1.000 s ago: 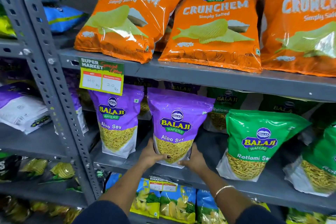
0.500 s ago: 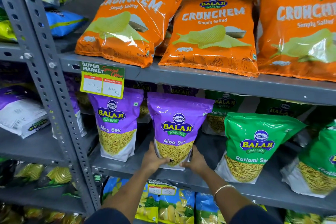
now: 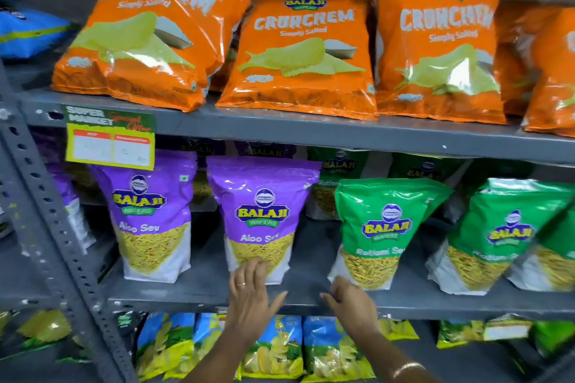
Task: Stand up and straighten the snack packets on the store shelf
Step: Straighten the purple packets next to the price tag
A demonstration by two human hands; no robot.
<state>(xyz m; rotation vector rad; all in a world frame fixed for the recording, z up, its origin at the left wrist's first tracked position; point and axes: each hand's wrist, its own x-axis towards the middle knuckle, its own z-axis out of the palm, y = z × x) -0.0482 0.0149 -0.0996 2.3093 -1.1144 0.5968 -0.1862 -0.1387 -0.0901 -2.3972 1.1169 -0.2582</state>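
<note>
Now both hands reach in over the front edge of the middle shelf (image 3: 199, 292). Her left hand (image 3: 250, 288) is flat and open, fingers loosely spread and pointing up at the foot of the second purple Aloo Sev packet (image 3: 263, 218); the fingertips overlap its lower edge, though I cannot tell whether they press it. To the right, the right hand (image 3: 351, 300) has its fingers curled and a little apart, holding nothing, just beside the bottom left corner of the first green Ratlami Sev packet (image 3: 379, 233).

Starting from the left, the first purple Aloo Sev packet (image 3: 149, 218) stands upright, long axis vertical, label facing out. The second purple one stands the same way, near it. The first green packet also stands, its top leaning slightly right; another green packet (image 3: 504, 236) further right tilts more.

Everything sits on a grey metal rack with perforated uprights. Orange Crunchem bags (image 3: 305, 53) lean back on the shelf above, over a price tag (image 3: 110, 137).
</note>
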